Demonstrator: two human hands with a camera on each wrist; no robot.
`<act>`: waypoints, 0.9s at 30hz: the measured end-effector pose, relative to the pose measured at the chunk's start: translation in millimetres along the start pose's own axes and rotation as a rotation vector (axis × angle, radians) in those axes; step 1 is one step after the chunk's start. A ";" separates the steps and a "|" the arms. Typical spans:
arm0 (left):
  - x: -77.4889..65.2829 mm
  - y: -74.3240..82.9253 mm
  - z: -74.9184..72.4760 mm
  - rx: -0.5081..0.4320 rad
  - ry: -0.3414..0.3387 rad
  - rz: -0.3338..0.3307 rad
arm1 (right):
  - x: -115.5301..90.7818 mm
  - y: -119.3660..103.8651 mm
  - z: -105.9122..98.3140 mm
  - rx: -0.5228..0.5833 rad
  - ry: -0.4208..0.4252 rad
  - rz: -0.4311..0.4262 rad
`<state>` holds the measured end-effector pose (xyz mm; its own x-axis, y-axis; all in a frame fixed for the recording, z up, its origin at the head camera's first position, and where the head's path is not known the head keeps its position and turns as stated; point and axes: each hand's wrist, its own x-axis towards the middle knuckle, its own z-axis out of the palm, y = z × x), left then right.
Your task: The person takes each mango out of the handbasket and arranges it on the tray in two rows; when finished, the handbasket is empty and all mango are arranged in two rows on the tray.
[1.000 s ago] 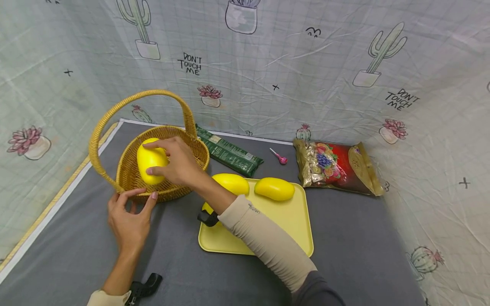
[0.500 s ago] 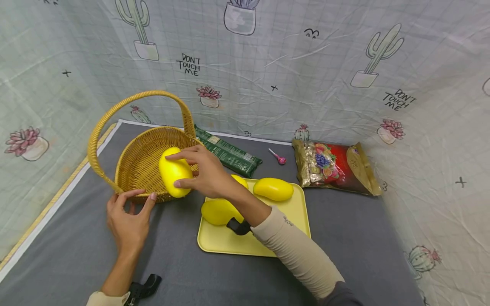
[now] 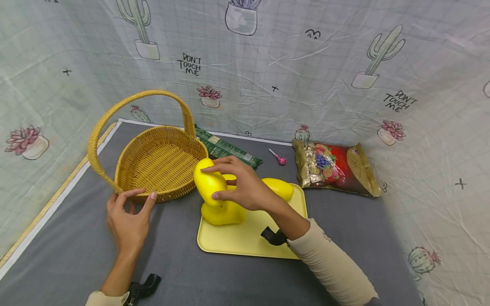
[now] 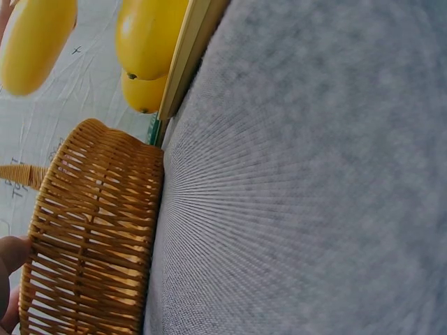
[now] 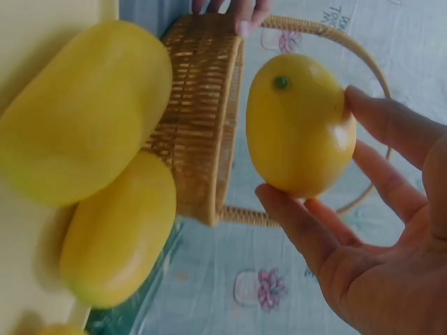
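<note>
My right hand (image 3: pixel 249 185) pinches a yellow mango (image 3: pixel 208 182) between thumb and fingers, above the left part of a pale yellow tray (image 3: pixel 237 246). In the right wrist view the held mango (image 5: pixel 299 125) shows a green stem spot and hangs apart from the others. Below it a second mango (image 3: pixel 222 213) lies on the tray. Another mango (image 3: pixel 281 188) sits at the back, and one more behind the held one is mostly hidden. With thumb and fingers my left hand (image 3: pixel 130 219) grips the near rim of a wicker basket (image 3: pixel 153 161), whose inside shows no contents.
A green packet (image 3: pixel 229 151) lies behind the basket and tray. Right of it are a pink lollipop (image 3: pixel 281 160) and a red and gold candy bag (image 3: pixel 337 168). The basket's tall handle (image 3: pixel 141 94) arches over its opening. A printed cloth hangs behind the grey table (image 3: pixel 344 238).
My right hand has carried the mango out from over the basket, rightward to above the tray. My left hand has stayed on the basket rim.
</note>
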<state>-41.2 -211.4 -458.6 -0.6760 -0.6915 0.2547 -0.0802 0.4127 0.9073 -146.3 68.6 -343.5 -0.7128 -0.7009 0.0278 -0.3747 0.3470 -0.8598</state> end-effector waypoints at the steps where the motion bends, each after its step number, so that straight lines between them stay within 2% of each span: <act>1: -0.2 0.0 -0.2 -0.002 -0.001 -0.003 | -4.0 2.5 -2.6 0.002 -0.003 0.001; 11: 0.0 1.4 -0.5 -0.007 -0.012 -0.007 | -39.7 26.2 -25.6 -0.051 -0.057 0.020; 21: 1.0 0.9 -1.4 0.003 -0.014 -0.006 | -65.1 48.6 -43.1 -0.040 -0.075 0.034; 27: 1.7 1.0 -1.6 -0.002 -0.017 -0.008 | -82.3 62.0 -53.4 -0.073 -0.108 -0.004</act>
<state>-41.3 -213.1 -456.7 -0.6876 -0.6846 0.2421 -0.0844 0.4065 0.9098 -142.5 181.1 -371.9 -0.6449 -0.7638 -0.0269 -0.4224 0.3856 -0.8203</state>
